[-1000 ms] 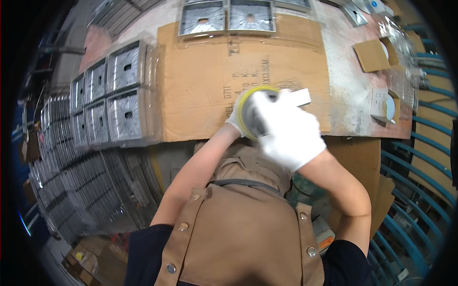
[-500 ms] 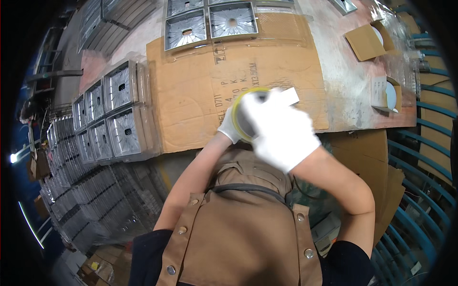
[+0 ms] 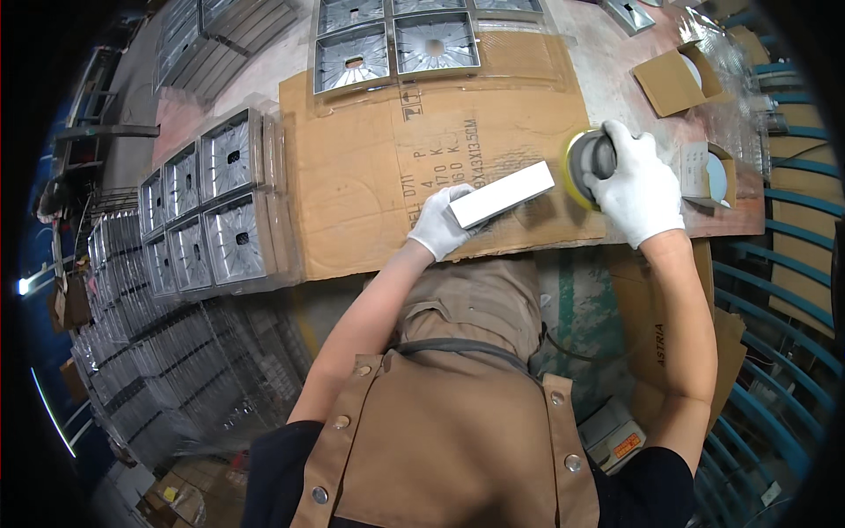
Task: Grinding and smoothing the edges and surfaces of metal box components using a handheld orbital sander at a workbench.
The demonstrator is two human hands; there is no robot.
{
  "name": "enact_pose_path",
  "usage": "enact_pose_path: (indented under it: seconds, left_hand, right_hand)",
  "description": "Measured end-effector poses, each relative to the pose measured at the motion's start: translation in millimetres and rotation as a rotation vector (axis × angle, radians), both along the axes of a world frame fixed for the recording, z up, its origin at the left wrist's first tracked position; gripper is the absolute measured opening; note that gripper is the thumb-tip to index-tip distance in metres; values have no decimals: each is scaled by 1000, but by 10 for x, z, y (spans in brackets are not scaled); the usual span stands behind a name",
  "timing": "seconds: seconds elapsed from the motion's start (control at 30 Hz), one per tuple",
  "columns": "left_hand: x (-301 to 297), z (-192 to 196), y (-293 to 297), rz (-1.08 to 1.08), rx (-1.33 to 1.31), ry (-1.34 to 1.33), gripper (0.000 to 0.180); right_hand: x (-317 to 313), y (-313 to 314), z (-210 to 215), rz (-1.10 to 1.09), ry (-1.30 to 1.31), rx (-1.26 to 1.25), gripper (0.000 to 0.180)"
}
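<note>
My left hand, in a white glove, grips one end of a long white rectangular bar that lies slanted over the flat cardboard sheet. To its right, my gloved right hand is wrapped over a round grey sander with a yellow pad, which rests on the cardboard's right edge. The two hands are apart, the bar's far end close to the sander.
Square silver metal panels in clear wrap lie stacked left of the cardboard, more panels beyond it. Small open cardboard boxes with discs sit at the right. Racks of panels fill the lower left. A hose runs down by my apron.
Both hands were together over the sander near my chest; now they have separated. The right hand has carried the sander to the right, and the left holds the white bar out flat.
</note>
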State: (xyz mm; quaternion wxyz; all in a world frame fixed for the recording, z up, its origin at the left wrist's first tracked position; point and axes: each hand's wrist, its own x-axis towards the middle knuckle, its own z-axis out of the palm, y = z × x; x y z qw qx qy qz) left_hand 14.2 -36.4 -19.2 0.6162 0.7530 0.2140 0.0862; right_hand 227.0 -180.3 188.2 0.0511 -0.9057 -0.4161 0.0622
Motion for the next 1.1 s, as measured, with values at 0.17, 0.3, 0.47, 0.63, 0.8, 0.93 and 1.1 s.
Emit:
enact_pose_path:
  seconds: [0.17,0.3,0.47,0.63,0.8,0.93,1.1]
  left_hand:
    - [11,185,-11,35,-176,-4,41]
    - [-10,-21,3,83,-405,-108,41]
    - [41,152,8,-2,2,29,40]
    - [-26,8,23,25,-74,-27,38]
    - [9,187,-6,0,56,-24,38]
    - [-2,-192,5,11,-57,1,40]
    - [43,198,29,16,-412,-30,40]
  right_hand:
    - [-9,-291,-94,-23,-56,179,66]
    - [-463,-213,119,9,84,42,65]
    - [-626,-47,158,56,199,-102,65]
    - [-671,-146,195,69,206,-157,53]
    - [-546,17,126,92,141,-43,52]
    - [-533,-91,149,89,125,-48,54]
    - [-498,-372,89,17,72,-20,63]
